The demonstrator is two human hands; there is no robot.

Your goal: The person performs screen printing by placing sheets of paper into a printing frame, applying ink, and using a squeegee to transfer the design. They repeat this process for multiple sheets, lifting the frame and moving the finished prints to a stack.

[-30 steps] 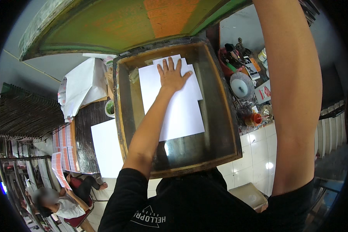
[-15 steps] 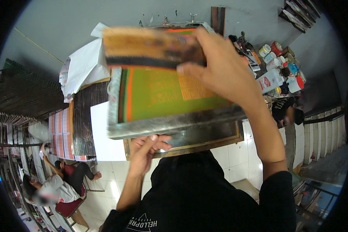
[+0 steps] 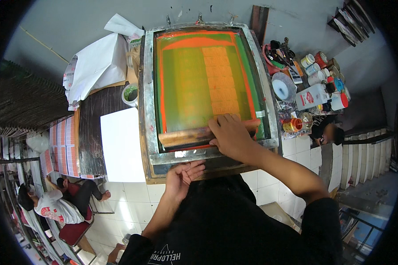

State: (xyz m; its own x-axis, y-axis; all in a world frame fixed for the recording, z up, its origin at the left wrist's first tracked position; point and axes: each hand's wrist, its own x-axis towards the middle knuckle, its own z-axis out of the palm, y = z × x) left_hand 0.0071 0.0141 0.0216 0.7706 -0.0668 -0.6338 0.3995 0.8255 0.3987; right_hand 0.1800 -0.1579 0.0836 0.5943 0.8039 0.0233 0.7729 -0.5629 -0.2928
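Note:
A screen-printing frame with a metal rim lies flat before me, its mesh green with orange ink along the edges and an orange printed-looking band. My right hand is closed over the wooden handle of a squeegee, which rests across the mesh at the near end. Below the frame's near edge, my left hand holds nothing. Its fingers are stretched out and its palm is turned up, beside the wooden base.
A blank white sheet and a roll of tape lie on the dark table at left, near a white paper-wrapped stack. Ink jars and a white jug crowd the right. A seated person is at lower left.
The frame has come down from a raised, tilted position to lie flat. My right hand has brought the squeegee from above the far side down to the near end. My left hand stays low.

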